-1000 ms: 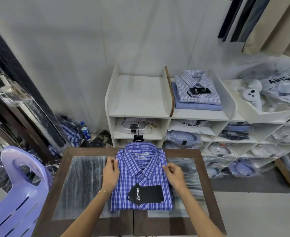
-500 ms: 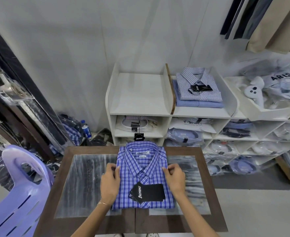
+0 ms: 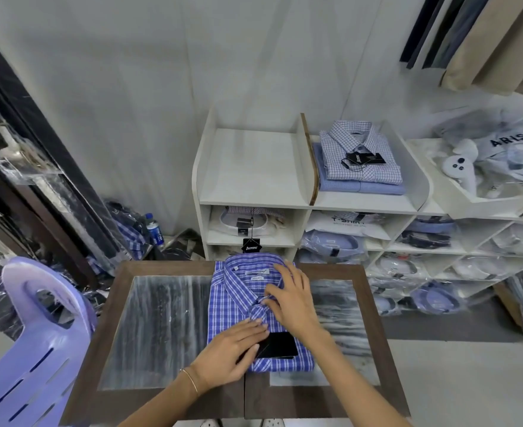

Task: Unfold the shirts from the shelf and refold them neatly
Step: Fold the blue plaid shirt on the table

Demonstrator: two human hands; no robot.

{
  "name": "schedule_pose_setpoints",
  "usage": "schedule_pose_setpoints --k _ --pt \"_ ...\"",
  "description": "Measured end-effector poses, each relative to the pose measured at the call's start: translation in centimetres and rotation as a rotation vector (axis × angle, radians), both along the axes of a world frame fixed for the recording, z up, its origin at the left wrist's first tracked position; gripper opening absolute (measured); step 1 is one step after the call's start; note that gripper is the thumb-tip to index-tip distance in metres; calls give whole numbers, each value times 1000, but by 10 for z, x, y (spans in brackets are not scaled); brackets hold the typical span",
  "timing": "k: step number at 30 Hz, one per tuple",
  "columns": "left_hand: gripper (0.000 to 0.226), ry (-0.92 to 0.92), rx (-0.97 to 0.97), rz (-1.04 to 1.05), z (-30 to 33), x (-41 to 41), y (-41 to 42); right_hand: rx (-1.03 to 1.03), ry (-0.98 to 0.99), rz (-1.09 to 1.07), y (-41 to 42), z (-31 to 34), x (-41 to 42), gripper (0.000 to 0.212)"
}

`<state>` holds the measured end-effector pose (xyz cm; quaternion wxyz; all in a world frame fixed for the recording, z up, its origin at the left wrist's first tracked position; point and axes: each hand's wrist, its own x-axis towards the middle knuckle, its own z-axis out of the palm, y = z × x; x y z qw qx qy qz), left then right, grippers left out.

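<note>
**Blue plaid shirt folded on table, both hands on it**

Blue-and-white plaid dress shirt lies folded on the wood-framed table, collar toward the white shelf unit. My left hand lies flat, fingers extended, on the lower front, partly over the black hang tag. My right hand is spread over the collar's right side, thumb at the collar point; not clamped on anything. Two more folded shirts sit stacked on the top shelf.

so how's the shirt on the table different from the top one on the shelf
The table shirt is bold blue plaid; the shelf shirt is a pale fine check. Both hands rest on the table shirt; the shelf shirt sits untouched on a plain blue one. Both are folded, collar up, with black tags.
</note>
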<state>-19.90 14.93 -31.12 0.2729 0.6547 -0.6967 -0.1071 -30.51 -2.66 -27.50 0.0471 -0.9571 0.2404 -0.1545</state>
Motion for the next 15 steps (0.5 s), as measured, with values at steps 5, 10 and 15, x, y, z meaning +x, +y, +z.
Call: schedule_pose_setpoints --k 5,10,15 --pt "46 30 29 -2 6 0 0 312 -39 -149 9 -5 2 37" --pt "42 25 -153 258 13 2 11 619 -242 -266 17 6 -18 81" --pt "34 181 -176 637 19 -1 19 790 -378 -541 25 -6 -44 67"
